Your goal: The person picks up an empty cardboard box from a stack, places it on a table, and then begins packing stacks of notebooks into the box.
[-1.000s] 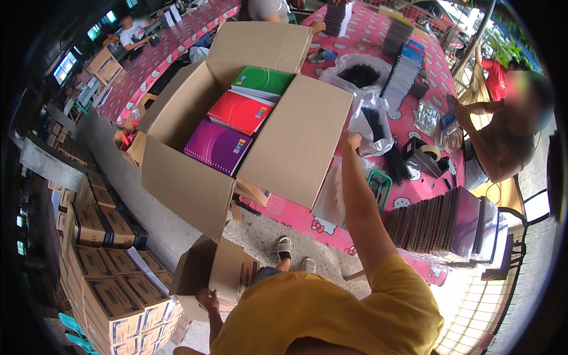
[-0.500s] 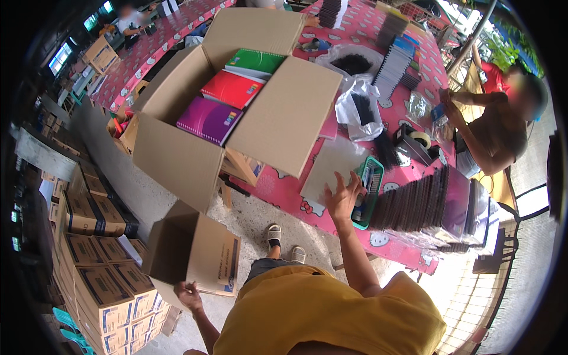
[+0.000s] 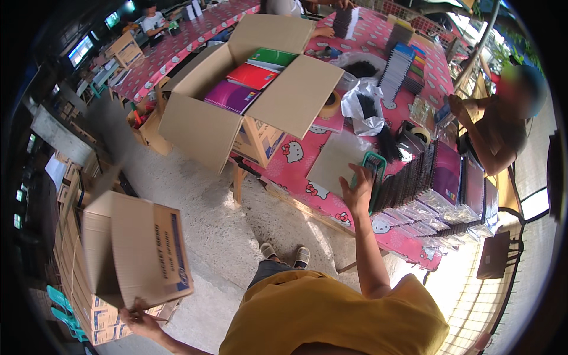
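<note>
My left hand (image 3: 141, 321) grips the lower edge of an open cardboard box (image 3: 157, 251), which is tilted beside the stacked cartons at the lower left. What shows of the box's inside is dark. My right hand (image 3: 358, 192), fingers spread, hovers at or touches the near end of a green plastic basket (image 3: 370, 158); contact is unclear. Left of the basket lies a flat pale sheet (image 3: 328, 165). Further back, a large open carton (image 3: 296, 100) holds spiral notebooks with purple (image 3: 232, 96), red (image 3: 253, 76) and green (image 3: 273, 57) covers.
Rows of spiral notebooks (image 3: 447, 174) stand on the pink patterned table (image 3: 284, 171), right of my right hand. A tape dispenser (image 3: 414, 139) and white plastic bag (image 3: 362, 121) sit behind. Stacked cartons (image 3: 106, 319) are at the lower left. A co-worker (image 3: 503, 127) works at the right.
My left hand has swung the cardboard box leftward, away from the table and over toward the stacked cartons. The view has shifted a little; my right hand stays near the basket.
</note>
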Tool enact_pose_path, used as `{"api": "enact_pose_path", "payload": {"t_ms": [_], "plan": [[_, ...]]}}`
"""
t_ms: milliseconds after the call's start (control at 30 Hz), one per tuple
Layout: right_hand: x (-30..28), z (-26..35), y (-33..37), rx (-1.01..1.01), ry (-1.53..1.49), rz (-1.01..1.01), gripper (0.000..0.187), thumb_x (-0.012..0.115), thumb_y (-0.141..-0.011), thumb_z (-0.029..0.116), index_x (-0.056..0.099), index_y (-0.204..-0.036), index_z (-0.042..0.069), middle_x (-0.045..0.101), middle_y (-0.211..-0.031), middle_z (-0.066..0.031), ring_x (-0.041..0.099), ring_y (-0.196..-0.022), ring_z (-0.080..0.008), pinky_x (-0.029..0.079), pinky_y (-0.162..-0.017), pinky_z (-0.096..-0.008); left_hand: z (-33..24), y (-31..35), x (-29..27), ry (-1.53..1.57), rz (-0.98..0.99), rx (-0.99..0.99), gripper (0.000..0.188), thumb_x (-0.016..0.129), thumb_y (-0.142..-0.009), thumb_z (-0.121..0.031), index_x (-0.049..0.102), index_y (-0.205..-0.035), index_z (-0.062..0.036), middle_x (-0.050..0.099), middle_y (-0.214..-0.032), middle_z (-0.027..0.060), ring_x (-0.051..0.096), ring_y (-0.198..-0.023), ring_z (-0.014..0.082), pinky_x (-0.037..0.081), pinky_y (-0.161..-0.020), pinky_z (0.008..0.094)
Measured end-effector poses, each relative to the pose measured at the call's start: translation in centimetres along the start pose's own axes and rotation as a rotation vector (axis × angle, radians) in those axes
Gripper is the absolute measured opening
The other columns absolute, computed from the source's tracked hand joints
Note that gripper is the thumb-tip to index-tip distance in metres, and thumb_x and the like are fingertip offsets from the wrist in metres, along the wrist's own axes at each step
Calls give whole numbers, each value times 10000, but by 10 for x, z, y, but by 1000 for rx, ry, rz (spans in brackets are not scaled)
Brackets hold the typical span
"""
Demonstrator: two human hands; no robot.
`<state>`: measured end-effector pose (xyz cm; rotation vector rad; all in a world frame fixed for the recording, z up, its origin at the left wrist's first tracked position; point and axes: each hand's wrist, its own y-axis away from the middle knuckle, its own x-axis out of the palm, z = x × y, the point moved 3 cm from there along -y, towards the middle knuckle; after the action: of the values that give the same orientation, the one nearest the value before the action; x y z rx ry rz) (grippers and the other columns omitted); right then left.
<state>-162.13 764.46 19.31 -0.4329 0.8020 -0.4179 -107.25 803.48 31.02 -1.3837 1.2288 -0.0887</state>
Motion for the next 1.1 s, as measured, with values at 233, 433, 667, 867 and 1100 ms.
{"api": "enact_pose_path", "payload": {"t_ms": [233, 433, 667, 867, 1100], "plan": [[56, 97, -53, -108, -344, 85, 748, 788, -725, 214, 428, -1352, 21, 475, -1309, -220, 453, -1211, -407, 391, -1017, -437, -21, -52, -71, 263, -345, -118, 411, 732, -847, -209, 606, -1128, 63, 622, -1083, 159, 597, -883, 197, 504, -752, 329], [73, 210, -119, -459, -405, -85, 1015, 726, -769, 454, 156, -1477, 3, 225, -1514, -230, 242, -1394, -403, 278, -1102, -494, -20, -104, -108, 491, -670, -4, 336, 723, -851, -163, 629, -1083, 61, 625, -1062, 144, 599, -927, 216, 532, -840, 342], [140, 261, -142, -360, 230, 491, 863, 437, -847, 694, 308, -1465, 107, 251, -1543, -78, 208, -1418, -363, 195, -1049, -700, -74, -181, -90, 865, -812, 233, 385, 790, -782, -142, 627, -1047, 84, 652, -1025, 154, 622, -915, 205, 538, -826, 320], [91, 223, -80, -274, -6, -225, 648, 677, -800, 469, 500, -1321, 126, 429, -1373, -194, 354, -1316, -386, 289, -1022, -594, -133, -218, -46, 1277, -628, 257, 352, 758, -793, -90, 621, -1074, 74, 667, -1006, 168, 648, -796, 202, 528, -714, 306], [5, 63, 63, 526, 460, -279, 488, 769, -671, 212, 592, -1123, 155, 521, -1180, -129, 480, -1111, -367, 430, -867, -521, -302, -194, -11, 2124, 314, 420, 282, 685, -846, -55, 578, -1084, 53, 641, -1039, 140, 605, -926, 165, 463, -819, 283]]}}
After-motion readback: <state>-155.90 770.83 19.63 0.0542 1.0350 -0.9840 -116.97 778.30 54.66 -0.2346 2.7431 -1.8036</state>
